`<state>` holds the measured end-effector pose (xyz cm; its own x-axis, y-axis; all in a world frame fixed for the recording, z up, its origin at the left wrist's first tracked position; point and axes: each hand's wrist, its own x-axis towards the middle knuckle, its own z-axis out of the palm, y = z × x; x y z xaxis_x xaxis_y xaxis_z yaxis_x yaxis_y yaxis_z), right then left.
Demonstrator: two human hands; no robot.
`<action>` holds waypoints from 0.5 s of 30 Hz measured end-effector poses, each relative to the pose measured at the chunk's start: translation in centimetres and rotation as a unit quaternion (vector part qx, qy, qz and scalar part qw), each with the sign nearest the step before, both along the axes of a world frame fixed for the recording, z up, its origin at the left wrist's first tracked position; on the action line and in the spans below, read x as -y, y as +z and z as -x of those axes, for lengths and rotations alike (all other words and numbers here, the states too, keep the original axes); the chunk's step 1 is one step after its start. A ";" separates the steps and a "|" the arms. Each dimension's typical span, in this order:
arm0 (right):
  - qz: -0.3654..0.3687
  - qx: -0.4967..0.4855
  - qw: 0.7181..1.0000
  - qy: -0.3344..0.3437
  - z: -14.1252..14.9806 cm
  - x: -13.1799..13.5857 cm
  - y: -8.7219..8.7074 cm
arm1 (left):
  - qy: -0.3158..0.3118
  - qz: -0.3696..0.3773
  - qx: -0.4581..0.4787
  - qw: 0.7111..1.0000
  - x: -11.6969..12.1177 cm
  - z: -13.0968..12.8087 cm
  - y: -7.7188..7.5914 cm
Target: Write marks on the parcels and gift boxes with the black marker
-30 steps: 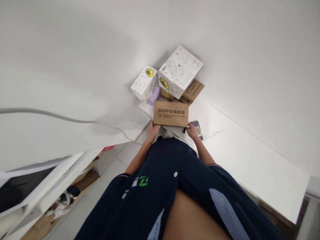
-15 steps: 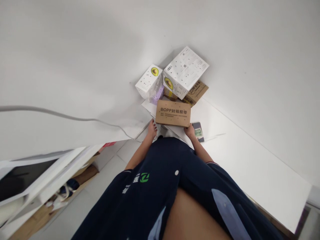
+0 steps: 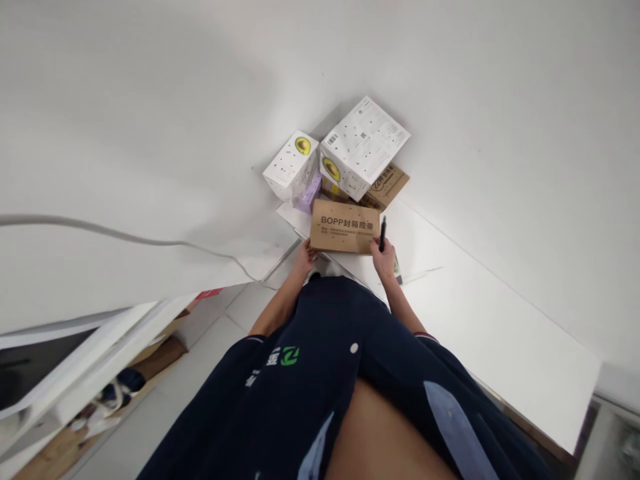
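A brown cardboard box [image 3: 344,226] printed "BOPP" lies on the white table [image 3: 480,300] in front of me. My left hand [image 3: 303,257] grips its near left corner, fingers closed on the edge. My right hand [image 3: 384,259] is at the box's near right corner and holds a black pen [image 3: 383,233] upright beside the box. A phone under my right hand is mostly hidden.
Behind the brown box, in the wall corner, stand two white boxes with avocado pictures [image 3: 293,165] [image 3: 361,147], a purple box [image 3: 310,193] and another brown carton [image 3: 387,185]. A grey cable [image 3: 130,237] runs along the left wall. Shelving with clutter [image 3: 100,393] is at lower left.
My right hand has lifted from the box's corner and now holds a black pen upright, covering the phone. The brown box and my left hand have barely moved.
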<state>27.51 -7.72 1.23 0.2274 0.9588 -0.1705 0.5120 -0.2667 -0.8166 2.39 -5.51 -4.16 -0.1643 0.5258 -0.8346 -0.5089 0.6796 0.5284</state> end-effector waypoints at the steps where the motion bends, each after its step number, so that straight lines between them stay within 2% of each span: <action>1: -0.007 0.010 1.000 0.013 0.9 -0.4 0.8 | 0.003 -0.010 0.000 1.000 0.1 -0.2 0.5; 4: -0.036 0.024 0.997 0.064 3.3 -1.4 2.7 | 0.018 -0.065 0.000 0.998 0.6 -0.7 2.1; 7: -0.053 0.002 0.995 0.081 4.4 -1.7 3.8 | 0.042 -0.163 -0.050 0.984 1.1 -0.8 3.8; 11: 0.028 -0.075 0.996 0.035 4.2 -1.3 4.1 | 0.016 -0.278 -0.180 0.943 1.3 -0.5 6.0; 13: 0.067 -0.118 0.991 -0.003 4.0 -1.1 4.0 | -0.008 -0.307 -0.209 0.928 1.3 -0.5 6.8; 15: 0.073 -0.151 0.985 -0.037 4.0 -0.8 4.1 | -0.021 -0.316 -0.214 0.924 1.3 -0.8 7.3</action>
